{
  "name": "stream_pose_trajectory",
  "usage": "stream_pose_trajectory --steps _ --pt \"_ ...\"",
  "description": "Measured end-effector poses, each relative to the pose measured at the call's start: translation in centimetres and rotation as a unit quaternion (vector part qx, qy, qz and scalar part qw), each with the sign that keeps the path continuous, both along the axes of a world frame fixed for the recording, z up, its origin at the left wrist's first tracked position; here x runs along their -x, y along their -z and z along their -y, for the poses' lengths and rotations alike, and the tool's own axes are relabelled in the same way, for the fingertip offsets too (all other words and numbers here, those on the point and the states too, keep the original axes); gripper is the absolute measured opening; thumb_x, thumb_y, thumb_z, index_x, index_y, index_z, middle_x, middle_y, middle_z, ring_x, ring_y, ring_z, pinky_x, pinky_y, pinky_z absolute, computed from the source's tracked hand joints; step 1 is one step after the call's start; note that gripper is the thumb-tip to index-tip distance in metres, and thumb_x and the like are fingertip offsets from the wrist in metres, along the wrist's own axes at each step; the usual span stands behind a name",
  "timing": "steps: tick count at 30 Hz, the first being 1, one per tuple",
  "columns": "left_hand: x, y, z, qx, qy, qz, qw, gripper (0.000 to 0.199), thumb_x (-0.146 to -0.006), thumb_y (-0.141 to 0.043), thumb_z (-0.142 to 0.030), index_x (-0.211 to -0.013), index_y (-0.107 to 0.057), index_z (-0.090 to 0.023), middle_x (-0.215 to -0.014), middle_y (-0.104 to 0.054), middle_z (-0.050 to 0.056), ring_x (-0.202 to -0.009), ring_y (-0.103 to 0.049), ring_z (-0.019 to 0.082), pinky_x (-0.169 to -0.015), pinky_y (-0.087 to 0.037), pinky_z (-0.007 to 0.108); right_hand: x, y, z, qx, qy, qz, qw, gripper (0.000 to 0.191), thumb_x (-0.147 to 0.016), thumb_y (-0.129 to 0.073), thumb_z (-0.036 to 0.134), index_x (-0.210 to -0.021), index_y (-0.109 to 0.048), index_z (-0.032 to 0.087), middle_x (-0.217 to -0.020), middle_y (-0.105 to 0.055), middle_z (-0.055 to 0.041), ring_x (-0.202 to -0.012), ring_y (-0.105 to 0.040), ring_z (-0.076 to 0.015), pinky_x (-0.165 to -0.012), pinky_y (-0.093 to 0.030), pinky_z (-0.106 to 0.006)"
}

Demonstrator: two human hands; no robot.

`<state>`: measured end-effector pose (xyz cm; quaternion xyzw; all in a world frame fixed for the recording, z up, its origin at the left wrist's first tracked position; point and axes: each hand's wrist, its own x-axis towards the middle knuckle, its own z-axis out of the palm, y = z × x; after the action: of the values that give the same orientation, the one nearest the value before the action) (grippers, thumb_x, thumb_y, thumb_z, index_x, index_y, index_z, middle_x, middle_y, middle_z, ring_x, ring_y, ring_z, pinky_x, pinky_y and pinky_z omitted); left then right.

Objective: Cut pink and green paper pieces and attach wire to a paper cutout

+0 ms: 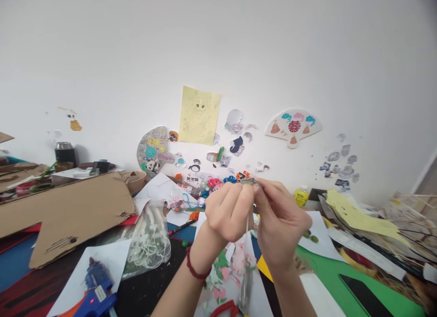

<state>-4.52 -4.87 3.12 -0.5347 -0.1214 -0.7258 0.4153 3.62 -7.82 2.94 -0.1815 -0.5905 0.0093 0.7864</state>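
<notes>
Close by, paper scraps (pixel 225 274) are lying on white paper (pixel 259 289). Higher up, the left hand (pixel 230 210) is curling tight and the right hand (pixel 282 219) is pinching, both holding a small grey-green thing (pixel 251 181) at their fingertips. It is looking light and thin, so its edges are probably the best place for gentle pinching; whether it is bendy, I cannot tell. Farther back, a yellow drawing (pixel 200 115) is hanging.
</notes>
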Motion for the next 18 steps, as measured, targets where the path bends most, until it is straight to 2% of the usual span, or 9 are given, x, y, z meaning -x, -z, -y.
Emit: stream_pose_trajectory --steps 8,18 --pt "-0.38 0.43 0.34 0.043 0.046 0.039 0.997 0.01 -0.082 -0.058 -0.004 -0.087 -0.059 -0.012 -0.067 -0.062 0.003 -0.059 -0.053 0.01 -0.056 -0.044 0.022 0.43 0.26 0.14 0.006 0.009 -0.005 1.0 0.023 -0.083 -0.065 0.01 -0.097 -0.075 0.026 -0.088 -0.068 -0.0009 -0.082 -0.063 -0.0141 -0.07 -0.051 -0.027" --pt "-0.06 0.34 0.12 0.034 0.026 0.022 0.999 0.008 -0.083 -0.056 -0.005 -0.084 -0.058 -0.013 -0.062 -0.059 0.002 -0.056 -0.05 0.01 -0.053 -0.041 0.022 -0.11 0.26 -0.01 -0.014 0.06 0.031 0.998 0.028 -0.083 -0.065 0.008 -0.1 -0.074 0.028 -0.087 -0.068 0.0002 -0.079 -0.063 -0.0142 -0.067 -0.05 -0.028"
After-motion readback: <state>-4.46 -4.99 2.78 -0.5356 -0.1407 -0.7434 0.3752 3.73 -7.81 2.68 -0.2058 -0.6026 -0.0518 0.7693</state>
